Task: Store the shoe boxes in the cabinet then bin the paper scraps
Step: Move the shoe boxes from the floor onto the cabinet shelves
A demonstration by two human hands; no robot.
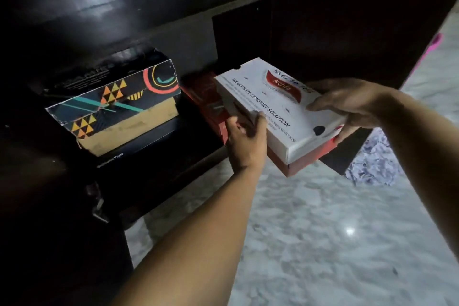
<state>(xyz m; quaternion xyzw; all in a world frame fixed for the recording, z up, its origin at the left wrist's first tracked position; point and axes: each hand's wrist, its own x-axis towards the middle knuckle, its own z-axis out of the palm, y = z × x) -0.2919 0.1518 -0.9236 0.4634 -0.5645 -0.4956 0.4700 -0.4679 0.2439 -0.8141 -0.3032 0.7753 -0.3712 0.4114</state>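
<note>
**Inspector:** While the dark cabinet (139, 20) serves as my reference, I read from its left side across. On its lower shelf, at the left, sits a patterned black box (116, 97) stacked on a dark box (139, 141) beneath it. Both look stowed.

**Clerk:** And further along the shelf?

**Inspector:** Just right of that stack, deeper inside the cabinet, lies a red box (202, 92), partly hidden. In front of it, at the cabinet's open front edge, is the white-lidded shoe box (278, 112) with a red base. It is tilted and carried in the air, its far end at the shelf opening, not yet resting there as far as I can judge.

**Clerk:** The hands?

**Inspector:** The left hand (244, 136) grips the box's near left corner, fingers curled against its side. The right hand (352, 107) clasps the right end, thumb on the lid and fingers wrapped under the base.

**Clerk:** Progress?

**Inspector:** In my judgement, storing is well advanced: three boxes appear shelved and this one is being placed. Whether more boxes wait elsewhere cannot be told. To the cabinet's right, on the marble floor (323, 231), a pale crumpled heap (372, 159) may be paper scraps; it is too blurred to confirm. No bin is visible, so binning seems still outstanding.
</note>
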